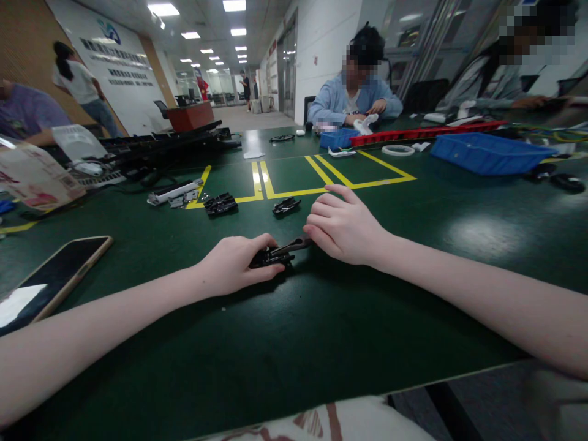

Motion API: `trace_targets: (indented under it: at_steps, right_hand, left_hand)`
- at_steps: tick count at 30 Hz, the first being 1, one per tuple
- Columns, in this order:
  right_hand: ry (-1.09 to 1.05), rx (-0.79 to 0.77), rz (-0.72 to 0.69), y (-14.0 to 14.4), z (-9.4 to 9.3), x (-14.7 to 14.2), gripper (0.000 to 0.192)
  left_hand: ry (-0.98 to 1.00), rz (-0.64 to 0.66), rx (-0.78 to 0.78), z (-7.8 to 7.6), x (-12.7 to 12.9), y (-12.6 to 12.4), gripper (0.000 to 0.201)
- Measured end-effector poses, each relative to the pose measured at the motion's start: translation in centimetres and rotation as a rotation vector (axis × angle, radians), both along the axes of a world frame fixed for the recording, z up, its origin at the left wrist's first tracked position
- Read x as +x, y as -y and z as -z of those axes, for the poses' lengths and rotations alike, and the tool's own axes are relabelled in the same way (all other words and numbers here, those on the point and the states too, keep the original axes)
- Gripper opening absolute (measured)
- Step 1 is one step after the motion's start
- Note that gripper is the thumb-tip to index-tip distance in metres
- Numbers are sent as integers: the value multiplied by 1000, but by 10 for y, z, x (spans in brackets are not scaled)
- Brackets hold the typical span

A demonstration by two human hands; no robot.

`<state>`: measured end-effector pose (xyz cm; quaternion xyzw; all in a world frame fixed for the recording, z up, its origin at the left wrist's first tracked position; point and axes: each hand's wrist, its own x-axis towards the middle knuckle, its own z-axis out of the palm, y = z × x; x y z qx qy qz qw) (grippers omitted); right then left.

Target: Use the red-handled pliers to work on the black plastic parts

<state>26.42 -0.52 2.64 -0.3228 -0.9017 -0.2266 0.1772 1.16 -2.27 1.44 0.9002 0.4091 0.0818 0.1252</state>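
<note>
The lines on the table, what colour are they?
The lines are yellow, marked on the dark green table. The head view shows them best, just beyond both hands.

1. A small black plastic part lies flat under your left hand's fingertips.
2. A thin dark strip angles up from it into your right hand's fingers.

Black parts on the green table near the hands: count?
3. One black part is held between the left hand and right hand; two lie loose beyond them by the yellow tape lines. Others may sit hidden in the far clutter.
</note>
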Motion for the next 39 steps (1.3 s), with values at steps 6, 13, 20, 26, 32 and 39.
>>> trace_targets:
  at_steps: [6,13,20,26,32,39]
  right_hand:
    - [-69,-82,5,0,-1,2,45]
    - [-76,-178,-7,5,0,-3,52]
    - [-98,-269,0,4,5,-3,50]
    - [-91,-267,13,7,4,-5,48]
    - [-94,-304,-4,10,4,-5,42]
    - [-51,-276,12,9,5,-5,48]
  left_hand:
    - [13,13,-20,-5,1,3,39]
    - [95,30,-76,-6,0,3,39]
    - [131,31,-123,-6,0,1,42]
    - [119,30,-105,-6,0,2,44]
    - [83,24,-29,-4,-1,3,45]
    - [65,30,4,-2,-2,3,47]
